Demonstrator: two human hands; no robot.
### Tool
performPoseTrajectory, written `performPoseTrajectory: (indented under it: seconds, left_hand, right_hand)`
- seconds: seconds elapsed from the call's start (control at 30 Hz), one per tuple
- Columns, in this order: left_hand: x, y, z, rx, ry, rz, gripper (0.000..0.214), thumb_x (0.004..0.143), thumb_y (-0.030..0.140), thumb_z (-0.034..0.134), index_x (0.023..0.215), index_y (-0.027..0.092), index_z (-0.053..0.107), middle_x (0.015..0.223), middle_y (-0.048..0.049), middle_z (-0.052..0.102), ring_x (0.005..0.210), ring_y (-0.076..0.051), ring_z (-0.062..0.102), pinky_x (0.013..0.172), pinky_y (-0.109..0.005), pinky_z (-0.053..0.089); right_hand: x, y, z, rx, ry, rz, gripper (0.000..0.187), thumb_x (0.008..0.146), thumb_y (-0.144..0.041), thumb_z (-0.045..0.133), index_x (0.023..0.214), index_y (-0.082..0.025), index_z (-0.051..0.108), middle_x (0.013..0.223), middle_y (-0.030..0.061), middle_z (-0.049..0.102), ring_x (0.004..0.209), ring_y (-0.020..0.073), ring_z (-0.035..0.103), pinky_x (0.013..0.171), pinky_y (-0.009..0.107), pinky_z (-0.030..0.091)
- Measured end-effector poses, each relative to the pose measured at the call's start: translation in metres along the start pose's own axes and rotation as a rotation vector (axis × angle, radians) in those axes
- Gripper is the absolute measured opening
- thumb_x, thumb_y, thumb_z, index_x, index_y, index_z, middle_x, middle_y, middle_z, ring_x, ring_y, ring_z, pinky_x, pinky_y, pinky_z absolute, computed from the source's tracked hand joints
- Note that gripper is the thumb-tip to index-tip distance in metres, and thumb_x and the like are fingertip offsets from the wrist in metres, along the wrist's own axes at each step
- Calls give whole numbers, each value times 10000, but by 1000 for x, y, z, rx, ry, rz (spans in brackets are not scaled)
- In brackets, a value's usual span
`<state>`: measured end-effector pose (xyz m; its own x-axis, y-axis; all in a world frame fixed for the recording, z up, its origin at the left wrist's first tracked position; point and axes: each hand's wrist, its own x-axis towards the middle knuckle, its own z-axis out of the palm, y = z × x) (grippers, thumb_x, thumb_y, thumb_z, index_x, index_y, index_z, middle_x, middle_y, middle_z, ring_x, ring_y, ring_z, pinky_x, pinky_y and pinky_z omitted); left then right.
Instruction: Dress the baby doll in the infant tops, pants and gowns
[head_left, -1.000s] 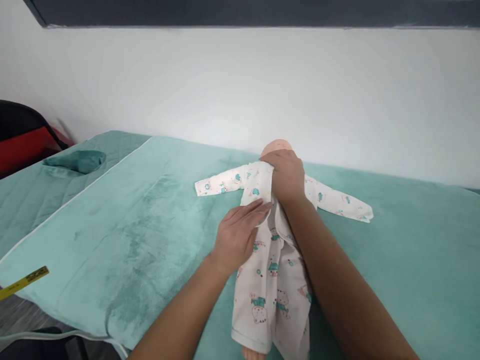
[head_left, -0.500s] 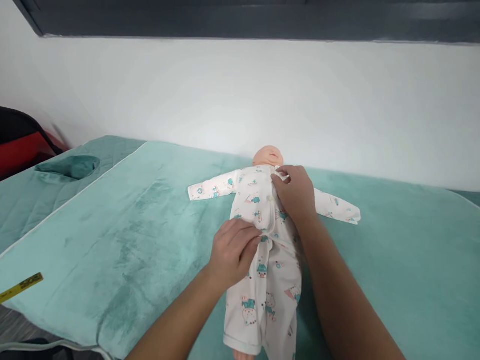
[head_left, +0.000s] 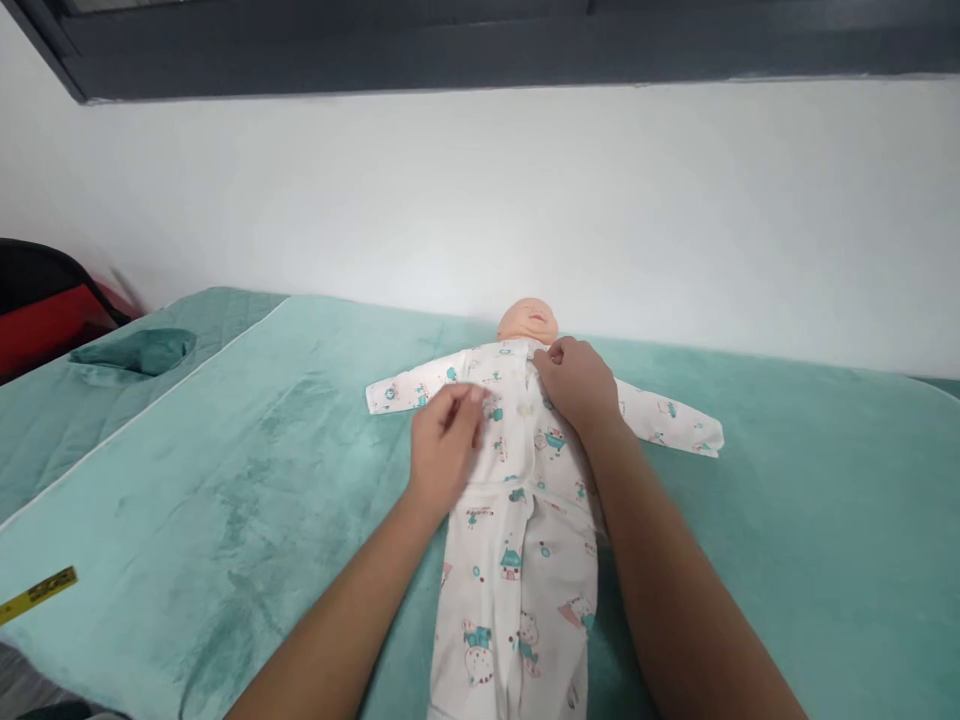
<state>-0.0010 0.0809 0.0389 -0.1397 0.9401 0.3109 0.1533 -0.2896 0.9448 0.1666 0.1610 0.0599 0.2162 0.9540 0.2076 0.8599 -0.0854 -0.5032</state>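
Observation:
A baby doll with a bare head point(head_left: 529, 318) lies face up, dressed in a white long-sleeved romper point(head_left: 555, 560) with small teal and pink prints. Its sleeves spread out to both sides, and the front placket runs down the middle. My right hand point(head_left: 579, 385) is at the neckline on the right of the placket, its thumb and fingers pinched on the romper's edge. Over the left side of the chest hovers my left hand point(head_left: 444, 445), slightly blurred, fingers loosely curled and a little apart, with no cloth visible in them. The doll's feet are outside the view.
A teal plush cover point(head_left: 247, 500) spreads under the doll, against a white wall point(head_left: 450, 200). At the far left are a fold of teal cloth point(head_left: 135, 352) and a red and black object point(head_left: 52, 310). A yellow strip point(head_left: 37, 594) lies near the left edge.
My left hand has left the romper's waist and moved up toward the chest. My right hand stays at the neckline. The romper's front lies flatter at the waist, and the camera view has shifted slightly.

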Motion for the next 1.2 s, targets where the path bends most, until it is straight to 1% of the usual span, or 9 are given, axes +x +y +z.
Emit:
performPoseTrajectory:
  seconds: [0.07, 0.17, 0.23, 0.3, 0.4, 0.53, 0.8, 0.97, 1.2]
  left_hand:
    - [35, 6, 15, 5, -37, -12, 220, 904, 366, 522, 860, 197, 655, 622, 31, 580, 586, -112, 527, 602, -231, 436]
    - [84, 6, 43, 170, -119, 10, 152, 849, 251, 553, 863, 185, 689, 843, -27, 688, 746, -148, 597, 715, -267, 463]
    - [105, 1, 58, 338, -157, 24, 125, 818, 210, 567, 788, 174, 683, 885, -61, 691, 783, -177, 601, 750, -306, 461]
    - [115, -5, 67, 468, -196, 37, 130, 807, 225, 584, 708, 176, 654, 859, -76, 683, 766, -196, 593, 740, -334, 454]
    - [116, -12, 68, 485, -239, 64, 149, 819, 263, 587, 697, 189, 629, 817, -54, 685, 732, -188, 587, 693, -325, 440]
    - [114, -14, 58, 361, -288, 73, 130, 827, 251, 581, 734, 185, 643, 806, -27, 691, 727, -158, 587, 675, -289, 430]
    - [117, -11, 56, -140, -304, -113, 97, 818, 241, 601, 821, 158, 651, 630, 17, 586, 572, -85, 509, 601, -226, 420]
    - [116, -11, 58, -172, -327, -162, 65, 794, 188, 616, 805, 152, 669, 670, 11, 604, 581, -72, 502, 589, -214, 409]
    - [117, -11, 57, -230, -324, -219, 60, 789, 189, 644, 799, 137, 674, 676, 6, 602, 572, -59, 489, 576, -203, 408]
  right_hand:
    - [2, 3, 1, 38, 40, -37, 141, 831, -281, 474, 768, -215, 582, 890, 81, 661, 753, 212, 570, 665, 314, 395]
    - [4, 8, -1, 179, 118, -50, 140, 790, -237, 493, 694, -218, 594, 787, 47, 676, 722, 194, 565, 672, 299, 404]
    - [7, 11, -1, 305, 169, 1, 143, 778, -246, 507, 684, -218, 612, 710, 26, 667, 694, 187, 561, 660, 291, 413]
    - [9, 13, -1, 439, 191, 58, 145, 770, -266, 528, 687, -213, 633, 648, 9, 645, 641, 174, 548, 629, 283, 417]
    - [12, 13, 2, 598, 164, 70, 146, 761, -298, 560, 708, -209, 662, 593, -17, 610, 566, 148, 512, 579, 271, 406]
    - [12, 11, 6, 660, 139, -7, 162, 762, -311, 572, 737, -201, 689, 640, -13, 625, 593, 138, 519, 604, 271, 421]
    - [12, 17, 11, 803, 120, -8, 162, 759, -333, 592, 771, -196, 678, 660, -21, 612, 574, 117, 499, 558, 248, 413]
    - [11, 14, 10, 803, 103, 5, 152, 738, -306, 620, 769, -190, 713, 653, -16, 630, 588, 125, 521, 574, 254, 431]
    - [12, 16, 11, 799, 96, -49, 168, 735, -318, 639, 782, -192, 739, 765, 7, 693, 698, 148, 587, 657, 276, 465]
